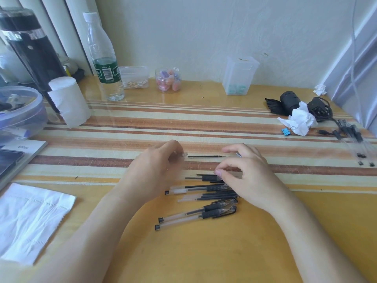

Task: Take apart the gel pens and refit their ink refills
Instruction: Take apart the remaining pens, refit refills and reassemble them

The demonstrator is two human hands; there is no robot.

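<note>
Over the striped mat (142, 123) at mid-desk, left hand (157, 166) has fingers curled, tips pinching a small clear end that lines up with the black ink refill (206, 156); reads as the refill's tail, tip pointing right; whether the refill rests on the mat or is lifted, can't tell; right hand (246, 172) sits just past the tip, fingers curled, thumb and index apart, a thin shiny bit by the index finger, blurred; gripping or not, can't tell; step judged: one pen apart, refill out of its barrel, refit not yet done; next move calls for lining the refill tip up with an open barrel, sliding it in straight, then screwing the nose piece back; parts are thin and the plastic is clear, so a steady pinch matters; just under the right thumb, a heap of gel pens (212, 209) on the desk (224, 252), some whole and capped, some loose barrels and refills mixed in; more pens (355, 139) well apart at the right edge; containers along the back: square clear tub (240, 70), lidded, teal pieces (237, 89) at its bottom; round clear jar (167, 79), pink and purple pieces; low clear box (134, 74), cotton swabs (134, 85); water bottle (104, 58), capped, only a little water at the bottom; large round tub (20, 115) far left, mixed items, too blurred to name.
</note>
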